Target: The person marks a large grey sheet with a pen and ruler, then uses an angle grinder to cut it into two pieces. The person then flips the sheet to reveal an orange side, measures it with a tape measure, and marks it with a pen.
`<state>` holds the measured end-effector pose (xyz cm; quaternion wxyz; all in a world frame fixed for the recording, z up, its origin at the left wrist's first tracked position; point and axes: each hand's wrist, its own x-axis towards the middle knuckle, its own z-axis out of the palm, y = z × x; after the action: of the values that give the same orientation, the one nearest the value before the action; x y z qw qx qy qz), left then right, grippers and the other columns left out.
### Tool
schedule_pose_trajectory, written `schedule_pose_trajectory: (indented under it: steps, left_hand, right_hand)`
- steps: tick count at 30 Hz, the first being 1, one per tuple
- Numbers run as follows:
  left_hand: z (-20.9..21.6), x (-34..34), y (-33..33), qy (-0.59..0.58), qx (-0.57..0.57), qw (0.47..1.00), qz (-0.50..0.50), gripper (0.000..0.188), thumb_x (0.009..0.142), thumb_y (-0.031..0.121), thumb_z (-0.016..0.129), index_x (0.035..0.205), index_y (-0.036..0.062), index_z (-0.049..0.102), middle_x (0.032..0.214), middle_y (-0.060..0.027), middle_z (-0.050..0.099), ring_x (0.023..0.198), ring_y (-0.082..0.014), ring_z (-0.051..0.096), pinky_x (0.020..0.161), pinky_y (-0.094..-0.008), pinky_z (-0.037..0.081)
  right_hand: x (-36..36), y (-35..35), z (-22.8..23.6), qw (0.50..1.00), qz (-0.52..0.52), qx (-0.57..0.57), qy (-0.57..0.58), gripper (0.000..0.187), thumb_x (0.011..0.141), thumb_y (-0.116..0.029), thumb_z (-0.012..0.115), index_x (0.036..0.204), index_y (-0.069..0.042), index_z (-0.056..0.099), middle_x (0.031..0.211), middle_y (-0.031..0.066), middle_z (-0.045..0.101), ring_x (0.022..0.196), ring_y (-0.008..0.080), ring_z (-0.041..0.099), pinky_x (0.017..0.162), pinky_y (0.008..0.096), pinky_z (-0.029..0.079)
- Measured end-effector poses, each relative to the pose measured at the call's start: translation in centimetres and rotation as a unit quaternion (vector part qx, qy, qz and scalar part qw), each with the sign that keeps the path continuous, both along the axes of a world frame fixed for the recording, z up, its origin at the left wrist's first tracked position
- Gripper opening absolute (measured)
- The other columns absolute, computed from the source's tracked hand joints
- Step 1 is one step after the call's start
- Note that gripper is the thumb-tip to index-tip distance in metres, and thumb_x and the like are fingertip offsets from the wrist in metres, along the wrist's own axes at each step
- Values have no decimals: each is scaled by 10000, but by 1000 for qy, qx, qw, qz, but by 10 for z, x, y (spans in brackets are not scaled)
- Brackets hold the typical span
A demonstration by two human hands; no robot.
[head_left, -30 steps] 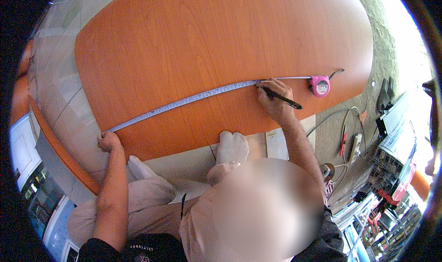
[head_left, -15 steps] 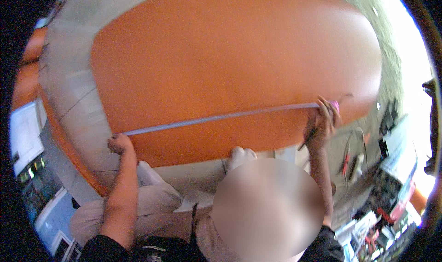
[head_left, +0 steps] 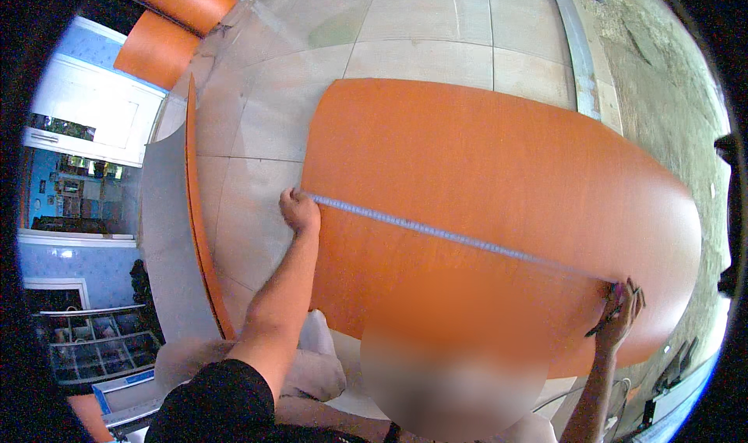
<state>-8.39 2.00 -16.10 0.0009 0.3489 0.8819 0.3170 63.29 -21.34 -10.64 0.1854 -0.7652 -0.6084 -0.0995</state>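
A large orange sheet [head_left: 467, 155] lies on the floor before me. Across it runs the pale blue blade of a tape measure [head_left: 444, 231], pulled out straight and slanting toward the near right. My left hand [head_left: 298, 211] pinches its end at the sheet's left edge, about midway along that edge. Over the sheet's right part, my right hand [head_left: 622, 316] is closed round the tape measure's case, of which only a pinkish bit shows. A thin dark object [head_left: 596, 330] also sticks out of that hand; its kind is unclear.
A curved orange panel with a grey back [head_left: 175, 232] stands at my left. Orange rolled sheets [head_left: 160, 49] lie at the far left. Beyond the sheet are floor tiles [head_left: 421, 22] and a metal strip [head_left: 575, 53]. A blurred patch covers the lower middle.
The view has swung, shifting the sheet right and lower. My left hand has moved from the near left corner farther up the left edge. The tape has shifted away from the near edge.
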Motion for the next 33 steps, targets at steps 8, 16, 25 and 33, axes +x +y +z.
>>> schedule_pose_trajectory:
  steps: [8, 16, 25, 33]
  left_hand:
    - [-24, -27, 175, -135, -1, 989, -59, 311, 975, 210, 596, 1016, -71, 723, 1033, -209, 752, 951, -345, 711, 834, -440, 556]
    - [-14, -36, 234, -158, 12, 975, -159, 354, 994, 189, 615, 1245, -42, 708, 1212, -164, 735, 1090, -270, 691, 955, -398, 524]
    - [-13, -26, 224, -291, 43, 944, -149, 357, 1013, 191, 625, 1288, -27, 692, 1293, -140, 702, 1163, -252, 660, 1024, -387, 500]
    - [-7, -15, 222, -332, 49, 937, -93, 378, 1015, 203, 627, 1324, -12, 670, 1338, -123, 676, 1198, -248, 638, 1045, -387, 482]
  right_hand:
    - [41, 169, 29, 997, 40, -46, 38, 255, 960, -228, 646, 1177, -112, 711, 1281, 124, 670, 1288, 337, 567, 1138, 447, 398]
    - [43, 251, 34, 998, 11, -28, 61, 265, 961, -270, 673, 1148, -84, 698, 1183, 162, 708, 1190, 367, 625, 988, 448, 524]
    - [-2, 264, 32, 994, 16, 102, -23, 408, 949, -194, 669, 1354, -147, 646, 1216, 154, 718, 1168, 322, 662, 1055, 458, 474]
    - [-74, 299, 13, 830, 73, -45, 551, 223, 959, -189, 648, 1050, -3, 729, 797, 35, 689, 699, 115, 618, 633, 290, 506]
